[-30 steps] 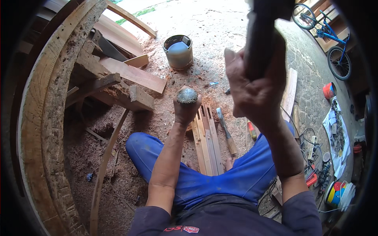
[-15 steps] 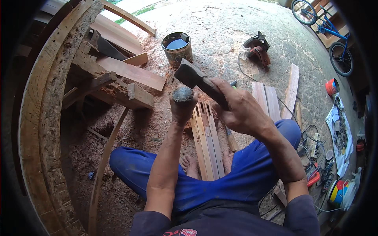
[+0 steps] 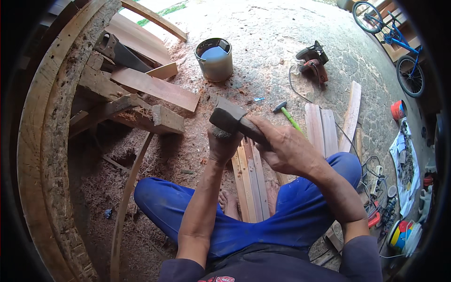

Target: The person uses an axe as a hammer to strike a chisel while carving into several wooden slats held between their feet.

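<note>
My left hand [image 3: 221,149] is wrapped round an upright tool with a worn, round grey top [image 3: 220,133]; its lower end is hidden below my fist. In my right hand [image 3: 291,146] is a hammer [image 3: 228,117], gripped by its handle close to the heavy dark head. That head is over the tool's top and covers most of it; they look to be touching. Beneath my hands, narrow wooden strips [image 3: 250,181] with slots cut in them lie side by side between my bare feet.
Ahead stands a bucket [image 3: 217,69] of liquid. A green-handled hammer [image 3: 290,117], boards [image 3: 315,127] and a corded power tool [image 3: 314,68] lie to the right, with cables [image 3: 373,188] nearer me. A timber frame [image 3: 51,141] and handsaw [image 3: 123,52] occupy the left.
The hammer head has come down onto the round top, which was in plain sight before. My right hand has lowered slightly, uncovering the green-handled hammer behind it. My left hand keeps its grip.
</note>
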`<act>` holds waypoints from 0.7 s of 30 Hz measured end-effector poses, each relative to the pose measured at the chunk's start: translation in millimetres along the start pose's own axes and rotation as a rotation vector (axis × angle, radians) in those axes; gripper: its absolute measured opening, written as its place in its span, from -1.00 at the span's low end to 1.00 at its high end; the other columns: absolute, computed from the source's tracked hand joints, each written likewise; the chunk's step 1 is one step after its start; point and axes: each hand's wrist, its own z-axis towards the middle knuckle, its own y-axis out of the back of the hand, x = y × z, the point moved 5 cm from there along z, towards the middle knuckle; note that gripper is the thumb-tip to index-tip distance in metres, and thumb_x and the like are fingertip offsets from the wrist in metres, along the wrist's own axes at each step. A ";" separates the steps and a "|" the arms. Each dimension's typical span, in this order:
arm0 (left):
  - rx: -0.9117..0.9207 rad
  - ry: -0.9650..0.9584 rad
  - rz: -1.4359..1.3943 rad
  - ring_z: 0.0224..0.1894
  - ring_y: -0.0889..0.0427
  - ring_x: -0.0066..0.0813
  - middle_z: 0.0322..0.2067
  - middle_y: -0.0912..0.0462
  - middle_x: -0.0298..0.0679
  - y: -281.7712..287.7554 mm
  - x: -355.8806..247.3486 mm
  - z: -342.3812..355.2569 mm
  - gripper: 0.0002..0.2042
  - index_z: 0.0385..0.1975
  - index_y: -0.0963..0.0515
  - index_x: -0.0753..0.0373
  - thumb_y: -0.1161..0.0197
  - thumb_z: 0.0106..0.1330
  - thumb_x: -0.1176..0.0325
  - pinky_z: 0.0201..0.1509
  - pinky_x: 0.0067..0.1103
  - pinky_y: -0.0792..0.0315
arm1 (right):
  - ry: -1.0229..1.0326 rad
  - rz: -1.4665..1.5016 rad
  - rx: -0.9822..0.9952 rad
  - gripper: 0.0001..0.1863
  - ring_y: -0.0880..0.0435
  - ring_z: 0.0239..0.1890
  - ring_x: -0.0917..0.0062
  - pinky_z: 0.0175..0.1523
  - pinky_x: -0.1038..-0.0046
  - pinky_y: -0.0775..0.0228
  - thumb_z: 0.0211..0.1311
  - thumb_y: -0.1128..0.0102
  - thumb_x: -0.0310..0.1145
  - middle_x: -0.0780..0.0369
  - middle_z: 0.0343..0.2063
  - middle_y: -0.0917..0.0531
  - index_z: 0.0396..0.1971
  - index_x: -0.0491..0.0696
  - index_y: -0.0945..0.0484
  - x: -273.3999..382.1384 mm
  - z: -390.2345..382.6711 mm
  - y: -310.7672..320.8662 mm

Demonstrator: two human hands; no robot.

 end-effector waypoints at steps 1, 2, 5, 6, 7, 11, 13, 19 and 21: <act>-0.029 0.048 0.024 -0.36 -0.64 -0.55 -0.38 -0.67 -0.35 2.1 7.3 -0.9 -0.82 -0.24 -0.61 0.29 -0.42 0.16 0.53 -0.22 -0.56 -0.54 | -0.039 0.035 -0.047 -0.37 -0.69 -0.21 -0.07 -0.11 0.00 -0.52 0.19 -0.20 -0.45 -0.11 -0.25 -0.68 0.28 -0.02 -0.26 -5.3 2.9 -1.3; 0.024 0.061 0.143 -0.39 -0.61 -0.57 -0.43 -0.65 -0.36 0.5 10.2 -0.1 -0.84 -0.29 -0.60 0.30 -0.42 0.17 0.53 -0.26 -0.57 -0.53 | -0.092 0.064 -0.103 -0.36 -0.69 -0.19 -0.06 -0.08 0.02 -0.50 0.18 -0.23 -0.45 -0.11 -0.25 -0.67 0.30 -0.02 -0.28 -14.6 4.0 -1.6; 0.008 0.125 0.060 -0.46 -0.55 -0.61 -0.50 -0.60 -0.37 11.6 7.3 6.2 -0.87 -0.39 -0.57 0.31 -0.43 0.17 0.53 -0.32 -0.59 -0.48 | -0.244 0.014 -0.156 -0.37 -0.67 -0.12 -0.10 0.00 0.01 -0.49 0.24 -0.26 -0.34 -0.11 -0.23 -0.66 0.29 -0.02 -0.27 -58.3 20.3 -13.1; -0.026 0.144 -0.042 -0.48 -0.53 -0.62 -0.52 -0.59 -0.37 17.5 7.0 11.8 -0.86 -0.41 -0.56 0.31 -0.43 0.18 0.53 -0.34 -0.59 -0.47 | -0.306 -0.036 -0.136 -0.39 -0.67 -0.10 -0.11 0.01 0.00 -0.49 0.26 -0.25 -0.30 -0.11 -0.22 -0.67 0.28 -0.02 -0.27 -76.8 25.8 -20.0; -0.076 0.200 -0.125 -0.51 -0.53 -0.61 -0.53 -0.59 -0.34 31.3 14.8 15.4 -0.86 -0.43 -0.56 0.31 -0.45 0.18 0.52 -0.36 -0.59 -0.46 | -0.370 -0.084 -0.109 -0.41 -0.66 -0.09 -0.11 0.02 -0.01 -0.49 0.27 -0.25 -0.27 -0.12 -0.21 -0.67 0.26 -0.02 -0.28 -97.0 29.1 -31.1; 0.191 -0.288 0.194 -0.47 -0.56 -0.58 -0.47 -0.56 -0.31 -6.9 -49.6 17.7 -0.73 -0.27 -0.43 0.22 -0.45 0.17 0.49 -0.34 -0.60 -0.52 | -0.449 -0.290 0.034 -0.54 -0.70 -0.14 -0.13 -0.03 -0.09 -0.51 0.30 -0.24 -0.20 -0.15 -0.22 -0.69 0.07 -0.04 -0.29 -198.0 33.0 -93.4; 0.127 -0.280 0.271 -0.49 -0.53 -0.57 -0.50 -0.55 -0.30 -0.2 -101.3 48.4 -0.68 -0.25 -0.38 0.23 -0.45 0.17 0.46 -0.30 -0.60 -0.48 | -0.563 -0.319 0.135 -0.54 -0.69 -0.13 -0.15 -0.01 -0.09 -0.51 0.30 -0.25 -0.18 -0.16 -0.23 -0.69 0.04 -0.05 -0.29 -230.8 20.4 -115.3; -0.197 -0.248 1.004 -0.45 -0.55 -0.44 -0.48 -0.54 -0.27 111.6 -122.4 95.7 -0.80 -0.27 -0.51 0.31 -0.42 0.25 0.45 -0.27 -0.51 -0.49 | -0.618 -0.298 0.095 -0.42 -0.66 -0.05 -0.17 0.01 -0.13 -0.49 0.38 -0.16 -0.05 -0.21 -0.12 -0.64 0.24 -0.02 -0.23 -267.1 7.0 -159.1; -0.192 -0.214 1.003 -0.35 -0.61 -0.22 -0.36 -0.60 -0.17 120.9 -126.7 84.2 -0.78 -0.31 -0.55 0.32 -0.47 0.18 0.43 -0.16 -0.40 -0.52 | -0.639 -0.269 0.050 -0.40 -0.65 -0.04 -0.18 0.02 -0.14 -0.49 0.39 -0.13 -0.01 -0.22 -0.10 -0.63 0.27 -0.01 -0.22 -278.6 -2.9 -175.4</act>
